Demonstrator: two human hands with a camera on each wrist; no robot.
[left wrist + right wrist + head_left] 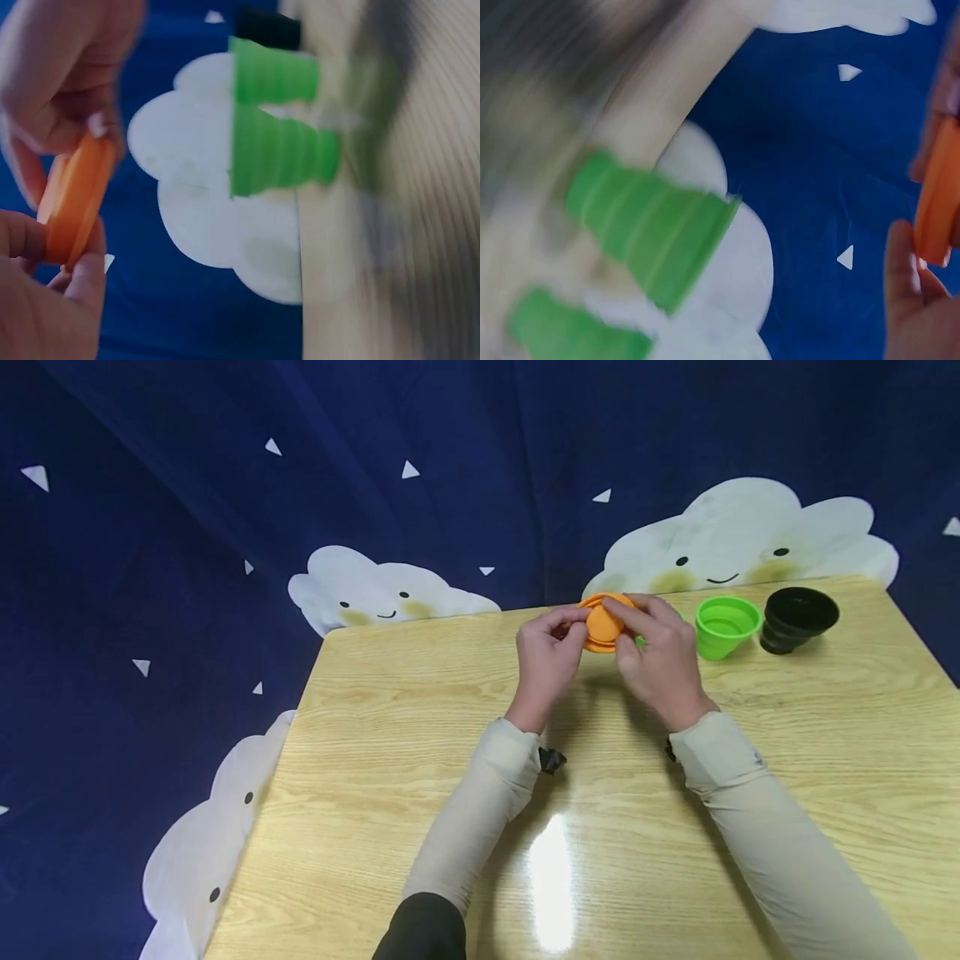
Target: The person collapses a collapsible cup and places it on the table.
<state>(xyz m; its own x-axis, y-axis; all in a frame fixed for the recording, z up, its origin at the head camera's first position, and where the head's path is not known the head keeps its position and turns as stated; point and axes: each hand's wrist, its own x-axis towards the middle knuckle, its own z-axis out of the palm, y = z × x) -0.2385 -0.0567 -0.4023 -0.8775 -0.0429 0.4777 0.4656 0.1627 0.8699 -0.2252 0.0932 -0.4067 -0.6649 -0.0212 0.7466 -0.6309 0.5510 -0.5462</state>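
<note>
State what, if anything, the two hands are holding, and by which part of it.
An orange disc-shaped object, held by its edge: the left hand grips one side and the right hand the opposite side.

Left arm [465,827]: reached from the near side toward far right, pale-sleeved. Left hand [550,660]: was raised, fingers [573,614] bent in a pinch. Right arm [776,843]: slanted from near right toward far left, likewise pale-sleeved. Right hand [660,660]: was raised close beside the left, pinching too.
</note>
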